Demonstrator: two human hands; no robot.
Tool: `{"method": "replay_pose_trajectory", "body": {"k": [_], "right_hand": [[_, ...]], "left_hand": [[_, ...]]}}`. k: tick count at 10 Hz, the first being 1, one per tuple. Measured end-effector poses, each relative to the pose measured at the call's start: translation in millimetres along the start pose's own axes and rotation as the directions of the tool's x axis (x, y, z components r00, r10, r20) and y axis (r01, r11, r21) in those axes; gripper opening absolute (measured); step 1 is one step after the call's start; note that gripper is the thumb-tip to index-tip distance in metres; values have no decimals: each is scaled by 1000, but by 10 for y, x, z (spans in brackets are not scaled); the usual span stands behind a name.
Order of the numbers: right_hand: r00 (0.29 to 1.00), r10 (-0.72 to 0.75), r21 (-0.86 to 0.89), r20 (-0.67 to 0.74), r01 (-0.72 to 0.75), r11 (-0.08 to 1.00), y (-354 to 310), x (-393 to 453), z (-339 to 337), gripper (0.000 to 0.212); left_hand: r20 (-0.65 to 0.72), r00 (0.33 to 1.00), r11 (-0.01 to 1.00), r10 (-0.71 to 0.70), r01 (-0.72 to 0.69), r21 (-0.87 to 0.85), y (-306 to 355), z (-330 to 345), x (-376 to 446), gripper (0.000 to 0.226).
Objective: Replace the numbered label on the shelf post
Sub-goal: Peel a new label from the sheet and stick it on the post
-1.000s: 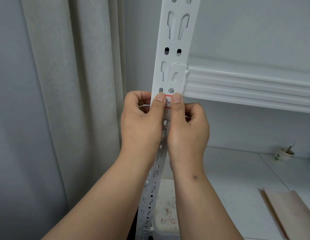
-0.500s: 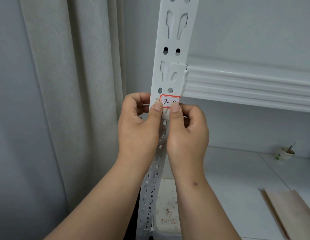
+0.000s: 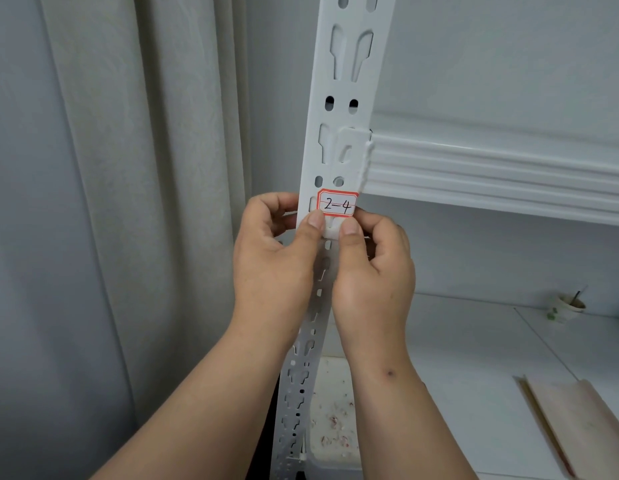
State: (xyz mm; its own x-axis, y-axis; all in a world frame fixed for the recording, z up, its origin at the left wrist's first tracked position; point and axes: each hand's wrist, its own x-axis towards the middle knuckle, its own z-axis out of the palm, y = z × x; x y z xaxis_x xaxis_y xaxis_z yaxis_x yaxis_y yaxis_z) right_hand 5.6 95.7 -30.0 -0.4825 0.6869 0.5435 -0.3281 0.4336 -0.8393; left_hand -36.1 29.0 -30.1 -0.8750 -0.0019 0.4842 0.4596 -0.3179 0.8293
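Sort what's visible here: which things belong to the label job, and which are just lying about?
Part of the job:
label marked 2-4
shelf post
left hand
right hand

Lying about:
paper cup
curtain
tray with red scraps
board

The white slotted shelf post (image 3: 349, 98) stands upright and carries a red-bordered label (image 3: 337, 203) marked "2-4", stuck on its face just above both grips. A white ribbed shelf beam (image 3: 491, 171) hooks into the post up and to the right of them. Lower right, the white shelf board (image 3: 474, 341) bears a paper cup (image 3: 566, 308) far back, a beige flat piece (image 3: 585, 427) nearer, and a speckled white tray (image 3: 332, 420) below the wrists.
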Motion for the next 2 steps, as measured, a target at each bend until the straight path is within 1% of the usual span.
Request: {"method": "replay_pose_trajectory", "body": {"k": [1,2], "right_hand": [[1000,-18,-7,-15,18,1000,29,-7,-42,20],[997,-12,11,-81,13,1000,25,-45,-91,20]], "left_hand": [[-6,1000,999,21,-21,37,2,1,-6,14],[-29,999,998,18,-16,60,-5,8,-7,14]]}}
